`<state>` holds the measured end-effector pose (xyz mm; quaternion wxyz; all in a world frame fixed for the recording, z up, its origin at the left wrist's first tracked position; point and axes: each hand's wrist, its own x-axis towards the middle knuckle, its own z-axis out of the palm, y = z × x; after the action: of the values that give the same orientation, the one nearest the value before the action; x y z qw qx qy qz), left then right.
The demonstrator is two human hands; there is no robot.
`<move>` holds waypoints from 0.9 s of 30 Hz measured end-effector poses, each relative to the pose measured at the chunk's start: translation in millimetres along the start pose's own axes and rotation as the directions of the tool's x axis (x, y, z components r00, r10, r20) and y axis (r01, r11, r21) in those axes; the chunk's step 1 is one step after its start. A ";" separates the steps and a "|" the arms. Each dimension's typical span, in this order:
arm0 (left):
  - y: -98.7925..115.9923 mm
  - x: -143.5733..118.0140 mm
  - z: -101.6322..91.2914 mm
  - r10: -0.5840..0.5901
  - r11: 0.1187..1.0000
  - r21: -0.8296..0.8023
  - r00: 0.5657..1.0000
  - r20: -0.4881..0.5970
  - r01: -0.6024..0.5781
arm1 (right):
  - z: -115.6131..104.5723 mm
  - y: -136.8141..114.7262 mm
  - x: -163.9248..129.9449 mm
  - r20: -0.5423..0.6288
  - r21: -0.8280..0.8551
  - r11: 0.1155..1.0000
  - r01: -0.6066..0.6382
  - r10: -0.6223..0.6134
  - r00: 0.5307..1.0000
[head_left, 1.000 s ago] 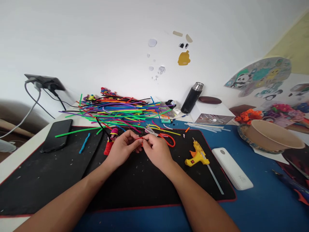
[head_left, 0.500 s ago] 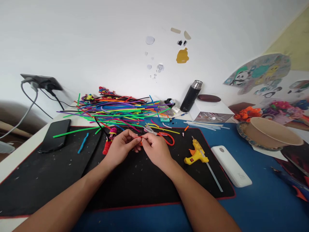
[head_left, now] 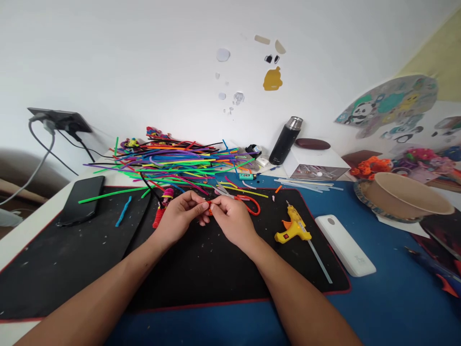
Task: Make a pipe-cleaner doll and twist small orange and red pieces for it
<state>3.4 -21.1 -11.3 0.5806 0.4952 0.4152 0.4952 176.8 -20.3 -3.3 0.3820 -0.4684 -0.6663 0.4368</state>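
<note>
Over the black mat [head_left: 201, 274], my left hand [head_left: 183, 214] and my right hand [head_left: 232, 218] meet, thumbs and fingertips closed on a small orange-red piece [head_left: 210, 207]. It looks like a bit of pipe cleaner, mostly covered by my fingers. Just left of my left hand lies a small red and pink pipe-cleaner figure [head_left: 166, 197], partly hidden by that hand. Behind my right hand rest scissors with orange-red handles [head_left: 252, 204], their blades pointing up and left.
Colourful pipe cleaners [head_left: 180, 161] are heaped along the wall. A yellow glue gun [head_left: 293, 226] lies on the right of the mat beside a white power bank [head_left: 344, 245]. At left is a black phone [head_left: 82, 199]; a black flask [head_left: 285, 142] stands at the back.
Both hands keep their pinch on the orange-red piece, with only tiny finger shifts. The camera view has moved slightly.
</note>
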 end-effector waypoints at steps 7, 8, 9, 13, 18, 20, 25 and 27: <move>-0.7 2.0 -2.6 -0.063 0.996 -0.058 0.998 0.029 0.064 | 1.9 2.8 1.7 0.018 0.063 0.997 -0.040 0.039 0.999; -0.8 2.2 -2.2 -0.065 0.996 -0.061 0.998 0.025 0.066 | 2.6 4.3 2.2 0.021 0.086 0.995 -0.050 0.049 0.999; -0.7 2.4 -1.6 -0.064 0.996 -0.065 0.998 0.019 0.065 | 3.2 5.7 2.6 0.030 0.114 0.992 -0.062 0.058 0.998; 1.4 2.2 0.8 -0.051 0.993 -0.112 0.998 -0.029 0.048 | 3.4 6.1 2.6 0.097 0.227 0.969 -0.093 0.073 0.993; 5.8 1.6 1.9 -0.068 0.984 -0.168 0.995 -0.073 0.055 | 2.0 0.6 0.7 0.109 0.253 0.962 -0.100 0.074 0.991; 6.6 1.5 2.2 -0.070 0.982 -0.178 0.995 -0.074 0.056 | 2.8 1.0 0.7 0.104 0.257 0.960 -0.109 0.084 0.991; 5.5 0.8 2.7 -0.057 0.986 -0.159 0.996 -0.061 0.047 | 6.5 8.3 1.4 0.071 0.250 0.966 -0.070 0.054 0.996; 4.4 0.6 2.4 -0.054 0.989 -0.143 0.997 -0.050 0.046 | 7.0 9.9 0.9 0.040 0.187 0.982 -0.039 0.032 0.999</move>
<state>5.0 -20.9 -6.6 0.6151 0.4286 0.4068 0.5220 172.9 -19.2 -14.9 0.4043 -0.4338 -0.6207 0.5130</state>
